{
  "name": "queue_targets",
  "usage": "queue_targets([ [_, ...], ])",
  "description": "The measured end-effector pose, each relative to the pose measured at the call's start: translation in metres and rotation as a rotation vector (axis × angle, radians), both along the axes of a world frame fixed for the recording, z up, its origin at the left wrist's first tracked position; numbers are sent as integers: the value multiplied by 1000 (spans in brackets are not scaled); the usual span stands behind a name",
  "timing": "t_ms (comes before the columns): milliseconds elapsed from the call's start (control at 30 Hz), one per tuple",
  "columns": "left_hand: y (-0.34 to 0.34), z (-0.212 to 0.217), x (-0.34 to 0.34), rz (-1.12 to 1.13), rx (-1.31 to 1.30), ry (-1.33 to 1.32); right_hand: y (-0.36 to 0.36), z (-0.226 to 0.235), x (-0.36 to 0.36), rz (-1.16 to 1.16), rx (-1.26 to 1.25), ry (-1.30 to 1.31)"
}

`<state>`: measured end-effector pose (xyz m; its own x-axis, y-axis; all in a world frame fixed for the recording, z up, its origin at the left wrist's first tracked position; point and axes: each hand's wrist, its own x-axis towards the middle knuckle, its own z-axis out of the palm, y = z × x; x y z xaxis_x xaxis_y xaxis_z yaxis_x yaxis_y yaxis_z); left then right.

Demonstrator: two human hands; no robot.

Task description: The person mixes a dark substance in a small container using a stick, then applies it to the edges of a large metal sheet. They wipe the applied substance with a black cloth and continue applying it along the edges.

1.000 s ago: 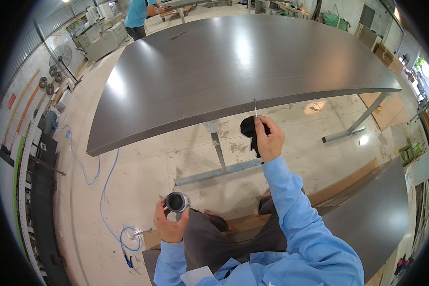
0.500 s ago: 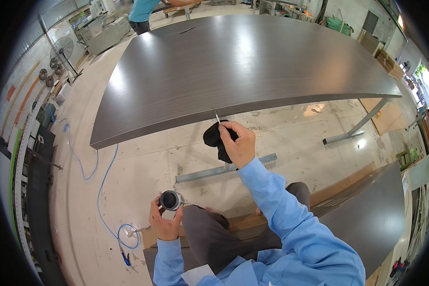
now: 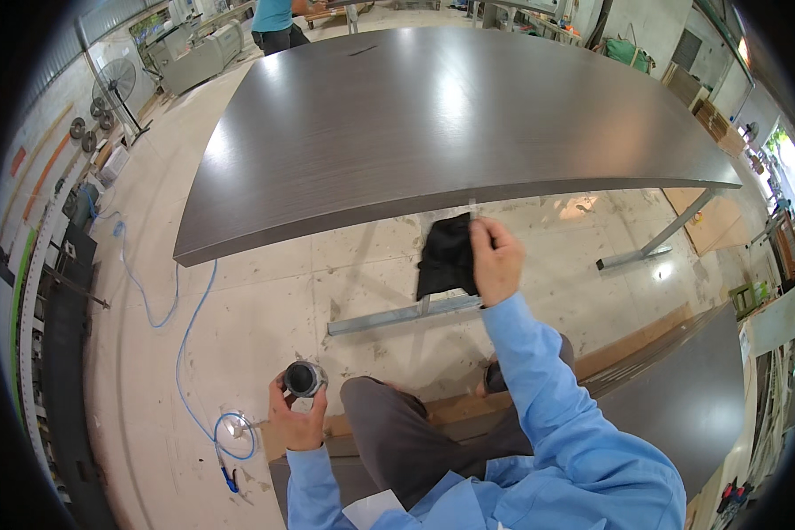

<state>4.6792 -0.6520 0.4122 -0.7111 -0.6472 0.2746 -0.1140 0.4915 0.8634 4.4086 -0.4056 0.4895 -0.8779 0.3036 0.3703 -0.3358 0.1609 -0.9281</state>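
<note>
My left hand [image 3: 300,422] is closed round a small round open container [image 3: 306,379], whose inside looks dark grey. Its mouth faces up. Just below the panel's near edge, my right hand [image 3: 498,261] pinches a thin, light-coloured tool [image 3: 473,208]; its exact kind is too blurred to tell. A black cloth [image 3: 448,256] hangs from the same hand, on its left side. The tool's tip is at the front edge of the large dark brown wood-grain panel [image 3: 397,124]. Whether it touches the edge, I cannot tell.
Metal legs [image 3: 636,256] stand under the panel. A blue air hose [image 3: 184,353] curls over the floor at left. Another dark panel [image 3: 671,411] lies low at my right. Beyond the far edge stands a co-worker in a teal shirt [image 3: 274,16]. A fan [image 3: 117,79] stands far left.
My right hand has moved right along the panel's edge with the tool and cloth; the cloth now hangs more spread out. My left hand has dropped slightly, with the container.
</note>
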Motion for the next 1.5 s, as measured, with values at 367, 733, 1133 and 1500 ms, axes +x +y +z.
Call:
queue_targets([
  [367,-7,-7,8,42,-28,4,-9,-15,-4,173,-31,52],
  [733,-14,-14,27,109,-4,-8,-38,-12,13,157,50,74],
  [1133,-24,-27,31,90,73,16,-13,-30,2,19,-64,96],
  [1500,-30,-27,41,86,26,9,-116,-28,24,379,145,161],
])
